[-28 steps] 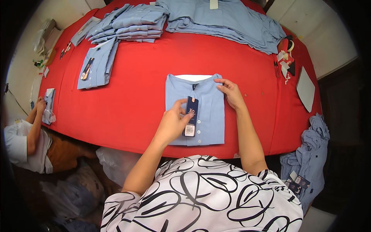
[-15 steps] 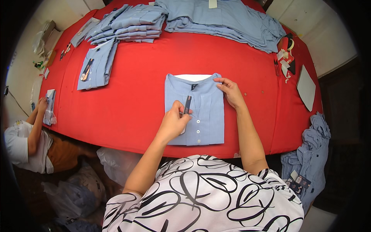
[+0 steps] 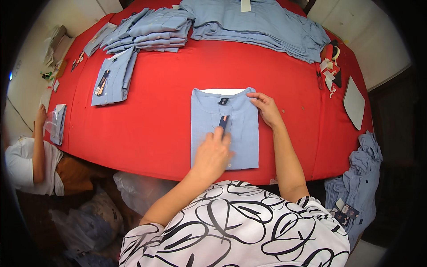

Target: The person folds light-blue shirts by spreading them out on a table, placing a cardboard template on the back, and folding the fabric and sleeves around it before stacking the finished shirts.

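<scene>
A light blue folded shirt [image 3: 247,142] lies in front of me, its collar pointing away and a white insert showing at the neck. A dark hang tag [image 3: 223,122] on a thin string lies down its front, below the black neck label [image 3: 223,101]. My left hand [image 3: 212,153] is over the lower part of the tag and the button line; its fingers are smeared by motion, so their grip is unclear. At the shirt's right shoulder corner, the fingertips of my right hand [image 3: 267,110] are closed on the edge.
Stacked blue shirts [image 3: 155,29] and spread blue garments [image 3: 258,26] lie across the far side of the red table [image 3: 164,93]. A tagged folded shirt [image 3: 113,82] is at left. A co-worker [image 3: 31,164] handles a clear bag. Blue garments [image 3: 360,173] hang at the right edge.
My left hand has moved right and lower over the shirt, and the tag now lies further right. My right hand keeps its place. The co-worker's hand has moved up and left.
</scene>
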`<state>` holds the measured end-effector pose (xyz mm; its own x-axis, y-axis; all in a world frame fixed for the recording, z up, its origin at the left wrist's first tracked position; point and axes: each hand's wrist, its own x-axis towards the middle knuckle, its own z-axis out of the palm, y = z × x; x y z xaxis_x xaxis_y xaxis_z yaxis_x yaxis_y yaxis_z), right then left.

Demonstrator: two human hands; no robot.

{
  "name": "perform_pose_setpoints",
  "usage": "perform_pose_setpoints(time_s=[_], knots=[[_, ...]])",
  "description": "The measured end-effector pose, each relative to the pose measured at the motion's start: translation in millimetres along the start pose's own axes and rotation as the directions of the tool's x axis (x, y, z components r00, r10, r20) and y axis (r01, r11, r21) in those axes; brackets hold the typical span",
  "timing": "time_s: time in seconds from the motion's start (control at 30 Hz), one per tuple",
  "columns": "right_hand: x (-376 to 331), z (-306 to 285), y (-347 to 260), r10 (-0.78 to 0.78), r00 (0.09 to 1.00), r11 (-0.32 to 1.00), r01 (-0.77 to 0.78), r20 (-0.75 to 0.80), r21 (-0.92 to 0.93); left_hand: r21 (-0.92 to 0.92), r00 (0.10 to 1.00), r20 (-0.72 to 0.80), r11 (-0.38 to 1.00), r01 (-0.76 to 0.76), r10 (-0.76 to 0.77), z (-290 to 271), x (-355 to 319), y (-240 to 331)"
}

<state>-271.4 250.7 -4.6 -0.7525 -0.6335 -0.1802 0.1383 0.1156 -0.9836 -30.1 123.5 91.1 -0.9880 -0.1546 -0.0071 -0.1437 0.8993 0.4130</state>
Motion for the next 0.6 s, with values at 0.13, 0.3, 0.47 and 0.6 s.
perform_pose_setpoints(time_s=[0.13, 0.3, 0.47, 0.6], knots=[[2, -6, 7, -0.013, 1.0, 1.0, 0.012, 0.024, 0.027, -0.253, 0.99, 0.14, 0.967, 0.003, 0.034, -6, 2, 12], [-1, 2, -10, -0.009, 1.0, 1.0, 0.009, 0.023, 0.003, -0.333, 0.871, -0.119, 0.846, 0.417, -0.477, -11, 56, -103], [-1, 5, -5, -0.007, 1.0, 1.0, 0.008, 0.026, -0.013, -0.474, 0.847, 0.069, 0.73, 0.493, -0.527, -7, 92, -144], [-10, 8, -8, 0.037, 0.999, 0.989, -0.038, -0.013, -0.14, -0.887, 0.951, 0.042, 0.427, 0.176, -0.305, 20, 98, -156]])
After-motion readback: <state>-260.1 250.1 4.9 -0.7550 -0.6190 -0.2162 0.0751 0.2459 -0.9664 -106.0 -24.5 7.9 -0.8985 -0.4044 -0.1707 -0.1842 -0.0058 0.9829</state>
